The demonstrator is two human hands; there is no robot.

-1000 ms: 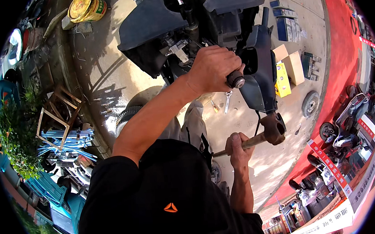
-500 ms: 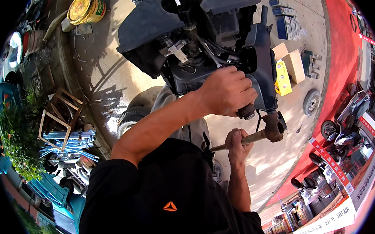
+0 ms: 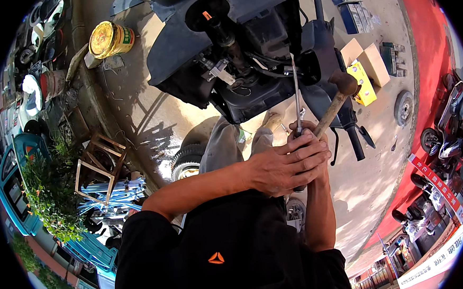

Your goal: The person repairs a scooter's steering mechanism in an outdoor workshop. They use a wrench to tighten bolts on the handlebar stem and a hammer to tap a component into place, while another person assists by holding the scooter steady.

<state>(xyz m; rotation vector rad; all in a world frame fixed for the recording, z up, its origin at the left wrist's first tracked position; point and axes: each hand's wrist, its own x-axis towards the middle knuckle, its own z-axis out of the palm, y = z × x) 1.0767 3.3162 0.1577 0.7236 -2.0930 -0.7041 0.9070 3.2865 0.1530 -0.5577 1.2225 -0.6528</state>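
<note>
My left hand (image 3: 291, 164) lies across the dark handle of a long screwdriver (image 3: 297, 100), fingers closed over it. Its metal shaft points away from me toward the opened scooter body. Close against it, my right hand (image 3: 309, 126) grips the wooden handle of a hammer (image 3: 333, 109), mostly hidden under the left hand. The hammer's rusty head is raised beside the scooter's handlebar. Ahead stands the partly stripped dark scooter (image 3: 239, 101), with cables, a metal lock-like part (image 3: 221, 73) and a steering column exposed. The screwdriver tip overlaps the cables; whether it touches them I cannot tell.
A handlebar grip (image 3: 355, 143) and brake lever jut out at right. Beyond are an open cardboard box (image 3: 378, 66), a yellow carton (image 3: 363, 86), blue boxes (image 3: 355, 17) and a small wheel (image 3: 403, 107). Tyres (image 3: 187, 160), a wooden frame (image 3: 103, 163) and a yellow bucket (image 3: 109, 39) stand left.
My left hand has drawn the screwdriver back toward my body, away from the scooter's cables. My right hand has raised the hammer, and the two hands now meet.
</note>
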